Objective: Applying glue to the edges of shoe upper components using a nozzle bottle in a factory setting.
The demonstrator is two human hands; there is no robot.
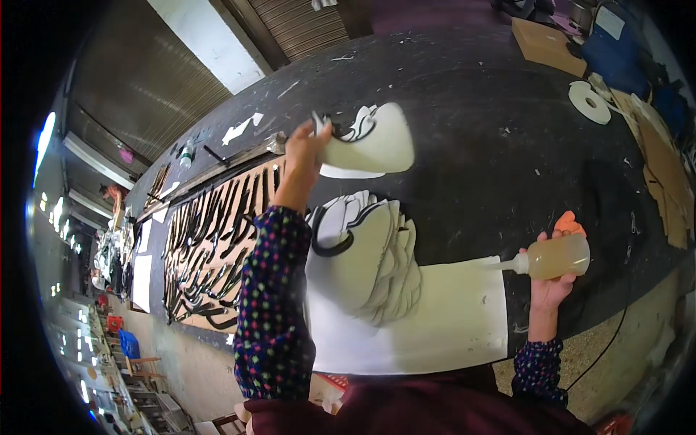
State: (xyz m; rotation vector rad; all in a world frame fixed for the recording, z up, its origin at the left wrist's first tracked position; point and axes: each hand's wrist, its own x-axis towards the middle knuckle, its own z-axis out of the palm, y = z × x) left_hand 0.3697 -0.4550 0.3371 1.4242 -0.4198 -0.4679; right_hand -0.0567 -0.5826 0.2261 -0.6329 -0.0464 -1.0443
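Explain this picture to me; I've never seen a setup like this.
There is no robot here: these are a person's bare hands. A wide camera worn on the head looks down, so straight edges bend near the rim. The left hand grips a white curved piece with black edging. The right hand holds a bottle of yellowish contents, its nozzle pointing left. On the dark table lie a stack of similar pieces, a white sheet beneath it, and rows of dark strips.
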